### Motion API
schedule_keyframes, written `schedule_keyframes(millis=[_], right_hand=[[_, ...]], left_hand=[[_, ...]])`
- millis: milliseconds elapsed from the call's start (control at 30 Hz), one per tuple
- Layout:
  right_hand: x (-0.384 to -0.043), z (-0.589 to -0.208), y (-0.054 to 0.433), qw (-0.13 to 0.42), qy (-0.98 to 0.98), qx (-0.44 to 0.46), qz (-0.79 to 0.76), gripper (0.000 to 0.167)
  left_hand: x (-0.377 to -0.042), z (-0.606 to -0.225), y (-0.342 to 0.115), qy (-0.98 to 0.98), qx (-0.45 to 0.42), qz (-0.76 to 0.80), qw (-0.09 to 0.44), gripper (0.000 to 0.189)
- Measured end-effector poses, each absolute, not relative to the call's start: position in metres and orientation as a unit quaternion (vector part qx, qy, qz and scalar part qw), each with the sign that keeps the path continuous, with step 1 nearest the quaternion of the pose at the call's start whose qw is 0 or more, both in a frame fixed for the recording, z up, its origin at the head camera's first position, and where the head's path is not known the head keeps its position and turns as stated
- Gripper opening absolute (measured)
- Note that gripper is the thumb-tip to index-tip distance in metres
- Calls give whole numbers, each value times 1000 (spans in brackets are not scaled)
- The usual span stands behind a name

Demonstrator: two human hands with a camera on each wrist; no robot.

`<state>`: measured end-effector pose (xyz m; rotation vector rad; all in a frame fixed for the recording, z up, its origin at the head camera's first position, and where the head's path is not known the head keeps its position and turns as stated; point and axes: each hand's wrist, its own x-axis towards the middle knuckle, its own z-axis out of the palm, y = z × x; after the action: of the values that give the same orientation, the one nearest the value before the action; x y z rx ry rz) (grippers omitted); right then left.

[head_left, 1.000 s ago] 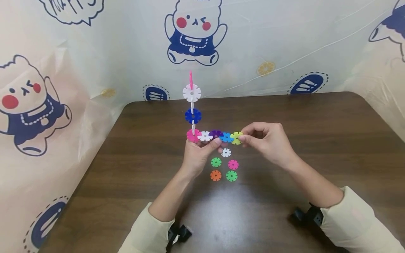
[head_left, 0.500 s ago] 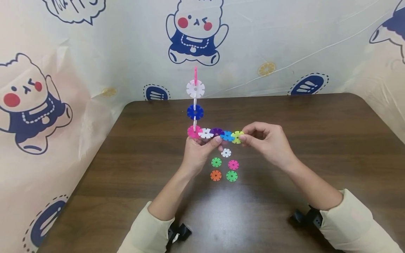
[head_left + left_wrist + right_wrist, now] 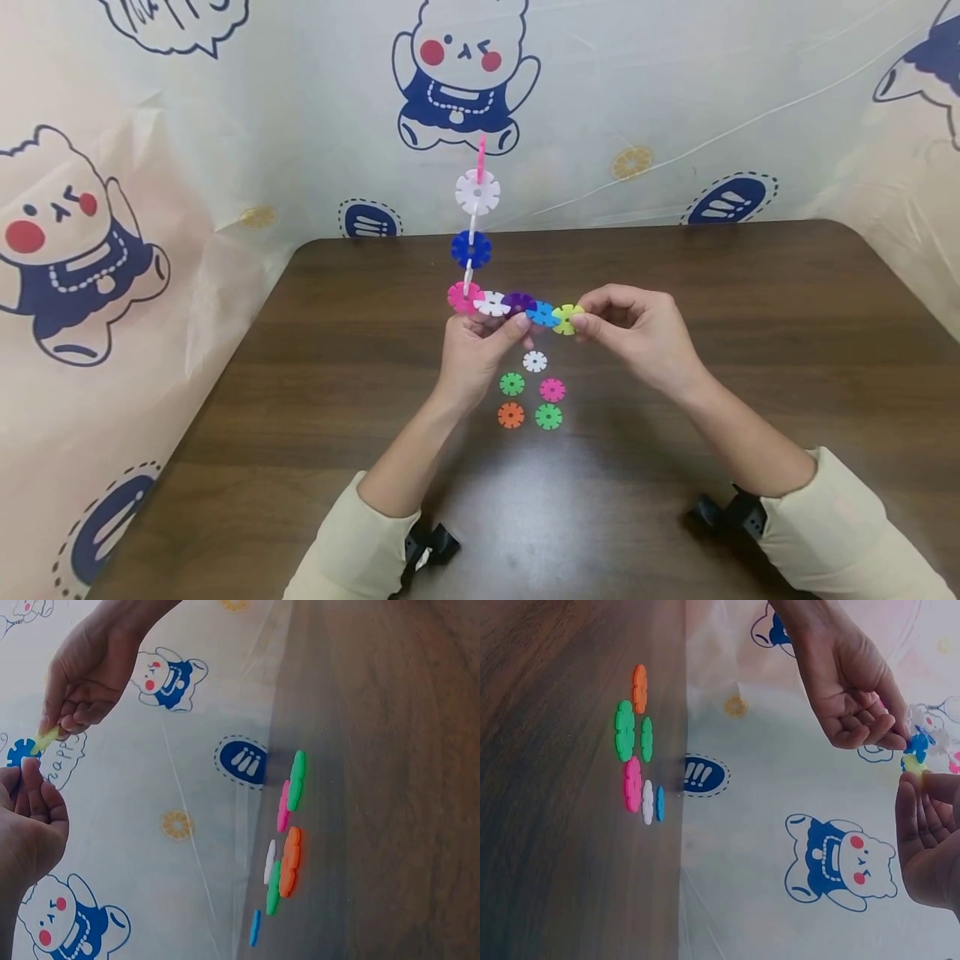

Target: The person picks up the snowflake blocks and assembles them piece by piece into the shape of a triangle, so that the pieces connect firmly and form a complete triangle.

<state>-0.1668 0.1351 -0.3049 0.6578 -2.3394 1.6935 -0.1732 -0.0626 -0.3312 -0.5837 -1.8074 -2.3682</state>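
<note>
Head view looks forward and down; low, sideways wrist views share the discs (image 3: 552, 393).

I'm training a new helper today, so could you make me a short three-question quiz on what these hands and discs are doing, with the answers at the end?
1. Multiple choice: which notched disc does the right hand pinch? A) purple disc; B) yellow disc; C) dark blue disc.

2. True or false: the orange disc lies on the tabletop, apart from the held chain.

3. Short answer: which colour shows twice among the loose discs on the tabletop?

Key:
1. B
2. True
3. Green
</note>
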Motion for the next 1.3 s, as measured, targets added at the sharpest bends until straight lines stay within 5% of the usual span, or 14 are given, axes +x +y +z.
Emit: schedule_keyframes(millis=[333, 1300], right_hand=[[-166, -302, 139, 49, -799, 232, 552, 13], [-167, -308, 124, 93, -745, 249, 612, 7]], left_hand=[[-172, -329, -70, -616, -168, -767, 56, 16], [-171, -334, -61, -637, -223, -736, 55, 13]])
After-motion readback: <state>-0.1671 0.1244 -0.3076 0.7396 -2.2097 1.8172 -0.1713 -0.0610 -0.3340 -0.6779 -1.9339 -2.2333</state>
